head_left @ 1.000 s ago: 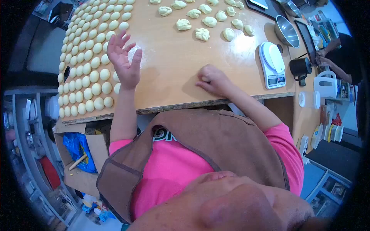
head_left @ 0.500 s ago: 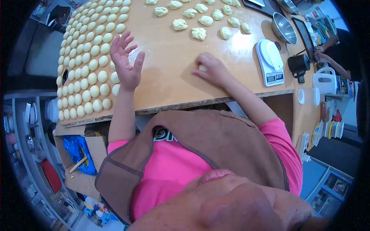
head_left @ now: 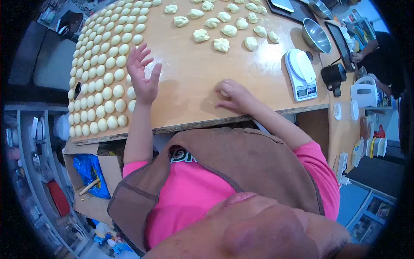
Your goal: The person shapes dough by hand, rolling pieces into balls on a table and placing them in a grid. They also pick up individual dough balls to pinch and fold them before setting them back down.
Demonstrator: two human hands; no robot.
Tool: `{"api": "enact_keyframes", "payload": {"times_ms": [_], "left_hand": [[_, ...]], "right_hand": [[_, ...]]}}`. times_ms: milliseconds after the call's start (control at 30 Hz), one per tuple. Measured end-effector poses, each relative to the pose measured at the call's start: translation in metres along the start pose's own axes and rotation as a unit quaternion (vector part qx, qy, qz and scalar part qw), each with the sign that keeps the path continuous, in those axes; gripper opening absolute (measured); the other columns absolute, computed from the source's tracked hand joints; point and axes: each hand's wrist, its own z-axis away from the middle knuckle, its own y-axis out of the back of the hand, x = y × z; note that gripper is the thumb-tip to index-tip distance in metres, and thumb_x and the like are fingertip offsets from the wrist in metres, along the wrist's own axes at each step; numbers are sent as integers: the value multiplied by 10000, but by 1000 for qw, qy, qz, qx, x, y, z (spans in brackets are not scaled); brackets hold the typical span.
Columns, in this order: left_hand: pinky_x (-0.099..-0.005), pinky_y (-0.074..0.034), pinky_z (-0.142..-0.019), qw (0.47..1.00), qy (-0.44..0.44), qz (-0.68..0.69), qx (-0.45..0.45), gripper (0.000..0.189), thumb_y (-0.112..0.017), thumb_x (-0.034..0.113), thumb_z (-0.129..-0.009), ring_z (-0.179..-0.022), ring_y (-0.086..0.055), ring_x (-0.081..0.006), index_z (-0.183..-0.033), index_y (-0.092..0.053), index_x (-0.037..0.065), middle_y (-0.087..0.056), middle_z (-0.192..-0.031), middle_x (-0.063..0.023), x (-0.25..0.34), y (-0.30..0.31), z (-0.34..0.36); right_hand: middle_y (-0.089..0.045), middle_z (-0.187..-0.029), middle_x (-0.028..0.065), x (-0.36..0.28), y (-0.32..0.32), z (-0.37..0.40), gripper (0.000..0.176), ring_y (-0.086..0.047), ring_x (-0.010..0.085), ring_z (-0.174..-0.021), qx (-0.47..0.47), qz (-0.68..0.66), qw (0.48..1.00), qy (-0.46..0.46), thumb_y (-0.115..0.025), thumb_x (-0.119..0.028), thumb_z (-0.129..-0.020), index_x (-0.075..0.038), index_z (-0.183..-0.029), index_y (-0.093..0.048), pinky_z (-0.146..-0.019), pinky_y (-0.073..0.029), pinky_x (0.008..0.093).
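My left hand (head_left: 144,77) is raised over the table with its fingers spread and nothing in it, beside rows of smooth round dough balls (head_left: 107,93). Cupped low on the wooden tabletop (head_left: 185,86), my right hand (head_left: 235,96) curls round a dough ball (head_left: 224,93), which is mostly hidden under the fingers. Beyond my hands lie rough, unshaped dough pieces (head_left: 221,45), scattered across the far middle of the table.
A white kitchen scale (head_left: 300,71) stands on the right, near a metal bowl (head_left: 317,36) and a black mug (head_left: 334,77). Another person's arm (head_left: 368,51) shows at the far right. An open cardboard box (head_left: 110,172) sits below the table's left front edge.
My right hand has moved down towards the table's near edge with the dough ball under it, its thumb now further out. My left hand stays raised in nearly the same place.
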Motion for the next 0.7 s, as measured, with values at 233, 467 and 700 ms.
{"api": "enact_keyframes", "payload": {"times_ms": [233,467,700], "left_hand": [[-387,-417,-966,1000,4,-3,-12,704,-632,110,-856,-1210,-456,-270,-1417,-208,76,-399,-1384,-188,1,-6,3],[-400,-403,-976,1000,7,21,18,675,-656,150,-838,-1225,-442,-264,-1373,-271,7,-394,-1378,-168,34,-15,9],[-416,-354,-1046,853,299,405,-140,615,-555,225,-934,-1324,-358,-264,-1419,-240,16,-383,-1400,-155,81,-77,37]], "right_hand": [[-572,-994,150,0,8,-18,421,-553,349,-978,-15,23,996,-90,-738,-251,-756,-36,-1064,-547,-863,-456,408],[-571,-1097,170,-36,22,35,539,-544,344,-1066,-24,64,991,-112,-760,-170,-734,-41,-1179,-484,-906,-451,408],[-626,-1012,141,-44,44,18,575,-625,238,-1021,72,-110,974,-184,-819,-79,-685,-19,-1142,-477,-877,-523,359]]}}
